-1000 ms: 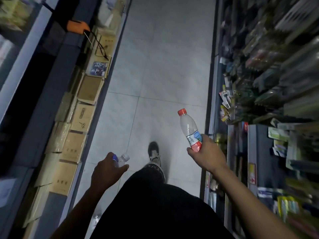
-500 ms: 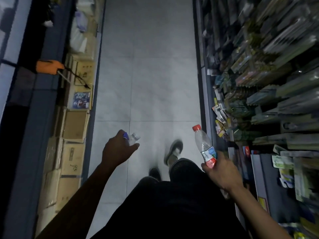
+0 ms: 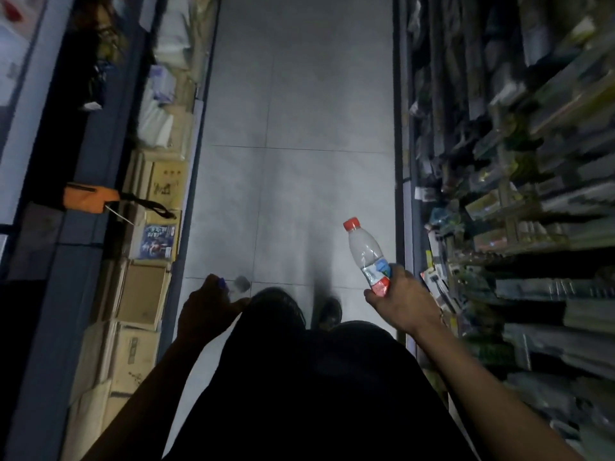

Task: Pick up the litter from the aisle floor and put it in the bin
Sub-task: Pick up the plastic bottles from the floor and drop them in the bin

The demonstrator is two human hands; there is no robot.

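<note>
My right hand (image 3: pixel 401 302) grips the lower end of a clear plastic bottle with a red cap (image 3: pixel 365 252), which points up and to the left above the grey tiled aisle floor (image 3: pixel 299 128). My left hand (image 3: pixel 204 311) holds a smaller clear bottle with a blue label (image 3: pixel 237 285); only its end shows past my fingers, blurred. No bin is in view. My dark trousers and one shoe (image 3: pixel 329 312) fill the lower middle.
Cardboard boxes (image 3: pixel 143 294) and packs of stock line the base of the left shelving. An orange pouch with a black strap (image 3: pixel 90 197) lies on the left shelf ledge. Crowded shelves of packaged goods (image 3: pixel 515 194) close the right side.
I have walked forward along the aisle: boxes and the orange pouch slid down the view. Both hands keep their bottles; the left hand has dropped lower, the right hand rose a little.
</note>
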